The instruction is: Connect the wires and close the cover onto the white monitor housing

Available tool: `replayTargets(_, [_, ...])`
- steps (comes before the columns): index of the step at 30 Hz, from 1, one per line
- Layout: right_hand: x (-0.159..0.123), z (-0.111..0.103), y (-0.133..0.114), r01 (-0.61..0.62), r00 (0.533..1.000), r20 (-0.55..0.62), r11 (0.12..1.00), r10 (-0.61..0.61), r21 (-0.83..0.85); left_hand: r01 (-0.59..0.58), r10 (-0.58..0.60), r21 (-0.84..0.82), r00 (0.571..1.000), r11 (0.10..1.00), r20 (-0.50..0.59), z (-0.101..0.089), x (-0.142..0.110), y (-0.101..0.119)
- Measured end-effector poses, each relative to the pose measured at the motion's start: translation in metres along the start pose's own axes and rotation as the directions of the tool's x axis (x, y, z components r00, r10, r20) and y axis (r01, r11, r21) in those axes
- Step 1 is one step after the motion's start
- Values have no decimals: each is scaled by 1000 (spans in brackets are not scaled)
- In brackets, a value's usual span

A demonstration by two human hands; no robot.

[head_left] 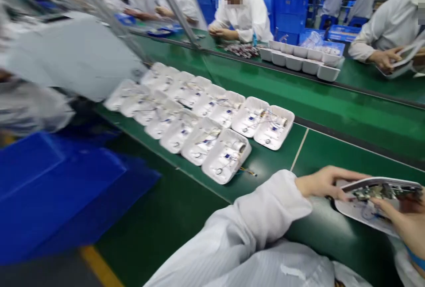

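Note:
At the lower right my left hand (327, 182) grips the near-left edge of a white plastic housing (368, 209), fingers wrapped over its rim. The housing holds a small circuit board (378, 191) and thin wires. My right hand (407, 223) holds its right side, a finger reaching onto the board. The housing is tilted just above the green conveyor belt (332, 154). My white sleeve (259, 220) runs across the foreground.
Two rows of several white housings (206, 119) with wired parts lie on the belt to the left. A blue bin (63, 189) stands at lower left. Co-workers in white coats (249, 13) sit across the belt beside stacked white trays (300, 59).

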State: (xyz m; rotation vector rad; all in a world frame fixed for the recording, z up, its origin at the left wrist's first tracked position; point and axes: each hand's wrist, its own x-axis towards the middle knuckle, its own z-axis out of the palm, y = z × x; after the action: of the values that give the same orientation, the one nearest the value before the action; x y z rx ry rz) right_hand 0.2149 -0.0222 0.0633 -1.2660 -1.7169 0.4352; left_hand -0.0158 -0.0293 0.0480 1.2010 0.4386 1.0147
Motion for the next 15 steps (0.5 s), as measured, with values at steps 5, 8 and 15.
replayTargets(5, [-1, -3, -25, 451, 870, 170, 887, -462, 99, -143, 244, 231, 826, 962, -507, -13, -1, 3])
replayTargets(8, [3, 4, -35, 652, 746, 358, 725, -562, -220, 2, 172, 424, 913, 906, -371, -8, -2, -3])
replayTargets(15, [26, 1, -50, 735, 635, 559, 639, -533, -226, 52, 90, 686, 981, 726, -169, 14, -7, -6])
